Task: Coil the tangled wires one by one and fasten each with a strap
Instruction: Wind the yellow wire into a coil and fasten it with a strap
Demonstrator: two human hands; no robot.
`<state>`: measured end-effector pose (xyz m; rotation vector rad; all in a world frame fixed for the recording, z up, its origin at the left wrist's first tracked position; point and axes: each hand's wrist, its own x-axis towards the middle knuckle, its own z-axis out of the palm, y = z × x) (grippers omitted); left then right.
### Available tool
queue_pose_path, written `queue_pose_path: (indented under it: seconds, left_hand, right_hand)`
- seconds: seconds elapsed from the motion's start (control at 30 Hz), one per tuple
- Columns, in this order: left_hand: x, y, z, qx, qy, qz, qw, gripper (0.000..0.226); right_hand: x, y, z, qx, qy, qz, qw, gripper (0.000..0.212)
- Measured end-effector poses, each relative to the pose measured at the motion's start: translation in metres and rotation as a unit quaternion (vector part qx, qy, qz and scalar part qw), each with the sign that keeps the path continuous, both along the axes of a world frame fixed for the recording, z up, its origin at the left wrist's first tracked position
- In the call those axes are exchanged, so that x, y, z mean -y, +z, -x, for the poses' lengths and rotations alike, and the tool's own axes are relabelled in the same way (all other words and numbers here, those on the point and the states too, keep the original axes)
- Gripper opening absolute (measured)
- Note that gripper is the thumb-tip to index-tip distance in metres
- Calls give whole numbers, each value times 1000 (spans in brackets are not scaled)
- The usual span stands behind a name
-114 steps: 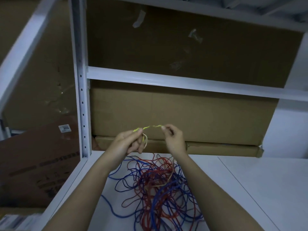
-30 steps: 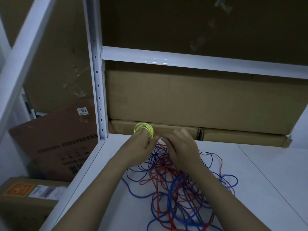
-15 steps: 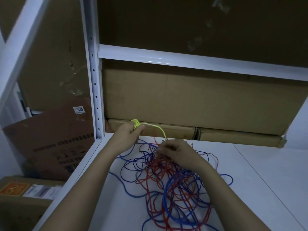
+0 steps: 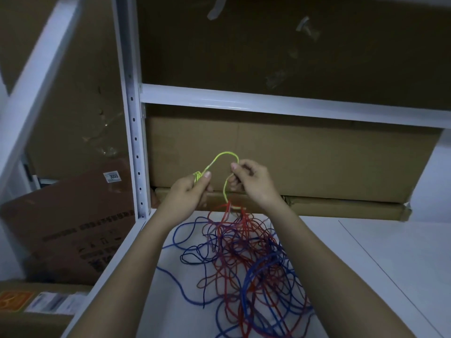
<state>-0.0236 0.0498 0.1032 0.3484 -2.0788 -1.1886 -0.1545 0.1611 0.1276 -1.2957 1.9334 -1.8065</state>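
Above the shelf's point(image 4: 366, 252) back edge, the left hand point(image 4: 188, 191) pinches the small coil and the right hand point(image 4: 251, 181) grips the yellow-green wire point(image 4: 224, 156) arching between them. Light and springy, it probably handles best held close to the coil.

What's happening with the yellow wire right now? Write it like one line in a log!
step: coiling yellow wire | left hand: grips small coil | right hand: pinches wire | red and blue tangle: on shelf, uncoiled
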Motion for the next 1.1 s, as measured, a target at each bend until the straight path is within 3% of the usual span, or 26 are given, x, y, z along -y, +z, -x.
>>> queue_pose_path:
  seconds: [0.2,0.37,0.5,0.77,0.93,1.0,1.1]
  left_hand:
    - [3,1,-1,2,9,-5,1000,42]
    - [3,-15,-2,37,3,20,999,45]
    - [0,-35,2,71,15,18,997,46]
    - [11,-102,1,153,84,-69,982,57]
    - [26,-124,-5,172,149,-63,972,65]
    - [28,-125,-6,185,160,-46,969,65]
    - [25,-124,-4,194,166,-11,967,57]
  right_hand:
    - [-15,-53,0,-103,137,-201,965,21]
    - [-25,-69,-2,-151,134,-249,947,33]
    - [-27,-74,-3,-278,134,-290,906,31]
    - [-47,-105,4,-202,44,-283,937,22]
    - [-69,-113,5,-166,64,-257,950,14]
    - [-72,-113,4,-174,49,-253,951,28]
    - [-62,-115,3,-331,-42,-239,912,62]
